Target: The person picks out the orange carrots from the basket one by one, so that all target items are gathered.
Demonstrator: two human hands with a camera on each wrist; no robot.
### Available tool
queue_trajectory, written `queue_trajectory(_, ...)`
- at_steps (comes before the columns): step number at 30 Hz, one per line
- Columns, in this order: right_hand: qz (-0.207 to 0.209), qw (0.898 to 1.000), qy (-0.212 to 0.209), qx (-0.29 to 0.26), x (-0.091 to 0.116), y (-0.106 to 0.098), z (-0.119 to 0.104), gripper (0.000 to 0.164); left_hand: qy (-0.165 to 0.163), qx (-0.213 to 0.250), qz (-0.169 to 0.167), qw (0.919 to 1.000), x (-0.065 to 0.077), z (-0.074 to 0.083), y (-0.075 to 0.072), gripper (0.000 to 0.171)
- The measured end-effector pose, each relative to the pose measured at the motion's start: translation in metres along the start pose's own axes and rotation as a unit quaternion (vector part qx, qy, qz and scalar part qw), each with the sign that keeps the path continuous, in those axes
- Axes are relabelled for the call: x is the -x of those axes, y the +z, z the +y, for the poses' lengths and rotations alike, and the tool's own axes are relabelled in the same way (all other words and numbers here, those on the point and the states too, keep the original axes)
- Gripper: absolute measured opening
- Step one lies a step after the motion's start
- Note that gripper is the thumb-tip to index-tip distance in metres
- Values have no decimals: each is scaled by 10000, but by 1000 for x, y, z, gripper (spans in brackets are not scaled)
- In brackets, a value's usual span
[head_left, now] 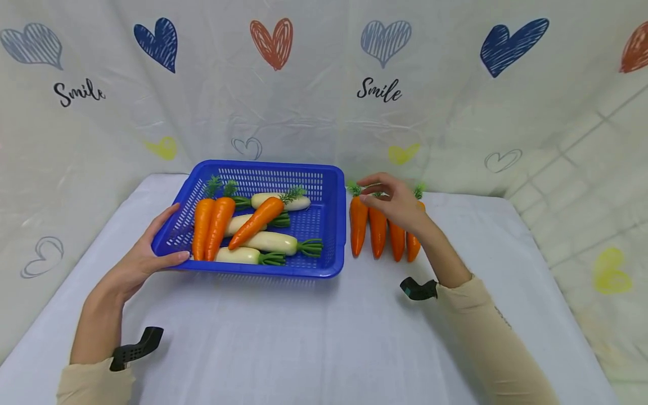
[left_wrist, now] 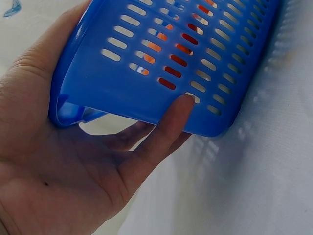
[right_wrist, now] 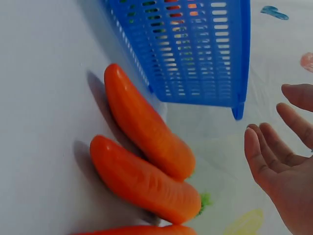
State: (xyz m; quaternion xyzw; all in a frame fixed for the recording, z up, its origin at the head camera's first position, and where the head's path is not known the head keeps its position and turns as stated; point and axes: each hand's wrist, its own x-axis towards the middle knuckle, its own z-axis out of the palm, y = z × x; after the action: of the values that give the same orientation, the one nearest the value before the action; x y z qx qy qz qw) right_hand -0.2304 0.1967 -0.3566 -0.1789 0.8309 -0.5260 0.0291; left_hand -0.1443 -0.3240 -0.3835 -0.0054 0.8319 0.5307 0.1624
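A blue plastic basket (head_left: 331,225) holds three orange carrots (head_left: 221,216) and several white radishes (head_left: 270,242) with green stems. My left hand (head_left: 144,250) grips the basket at its left end, thumb along the front rim and fingers against the slotted side (left_wrist: 142,93). To the right of the basket, several more carrots (head_left: 358,228) lie side by side on the table, tips toward me. Over their leafy tops hovers my right hand (head_left: 392,201), fingers loosely bent and apart. In the right wrist view that hand (right_wrist: 283,166) has nothing in its grasp, near the basket's corner.
A white cloth covers the table (head_left: 263,332). Behind it hangs a pale curtain (head_left: 314,101) printed with hearts and "Smile". Each wrist carries a black camera mount, one on the left (head_left: 136,349) and one on the right (head_left: 419,288).
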Motion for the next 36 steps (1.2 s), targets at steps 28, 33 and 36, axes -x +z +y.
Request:
queue_trajectory(28,-195,9940,-947,-518,-16,56,-33,33,-21,-29,-1,10000,1,-4,-2,98)
queue_trajectory(33,-307,9932,-1034,-439,-18,65,-36,33,17,-2,12,10000,0,-3,-1,98)
queue_trajectory(36,-444,9934,-1029,-247,-20,69,-39,33,22,-15,17,10000,-1,-3,0,98)
